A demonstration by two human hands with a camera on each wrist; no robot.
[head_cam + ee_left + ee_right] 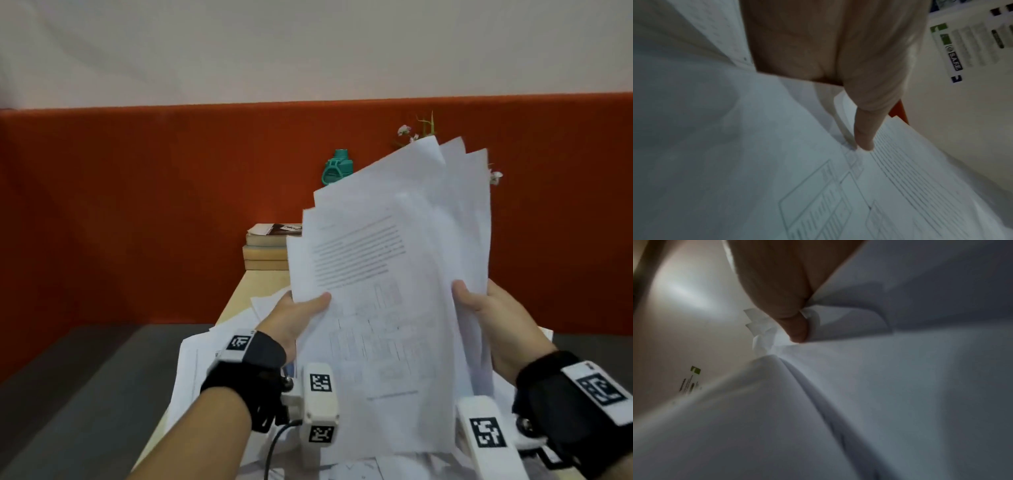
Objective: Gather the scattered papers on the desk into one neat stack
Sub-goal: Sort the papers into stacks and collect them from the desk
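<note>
— Where am I in this?

— You have the bundle of papers lifted off the counter and held nearly upright in front of you. Your left hand pinches its left edge, thumb on the printed front sheet and the fingers hidden behind; your right hand clamps the right edge the same way. In the left wrist view your thumb presses flat on the page with the table and lines of text. Both grips are closed round the bundle — neither hand is free.

— Is it a stack yet?

— Not a neat one. The top corners fan out at different angles, and the right wrist view shows sheet edges crumpled and staggered by your thumb. I judge you are in the squaring-up step, with gathering not finished: loose sheets lie on the counter under your left wrist.

— So what next?

— Loosen both grips a little, let the sheets drop level, and tap the bottom edge on the counter; then turn the bundle and tap a side edge. Go gently — the crumpled corners could fold over. After that, the loose sheets need picking up. Keep clear of the books and the teal bottle at the far end.
</note>
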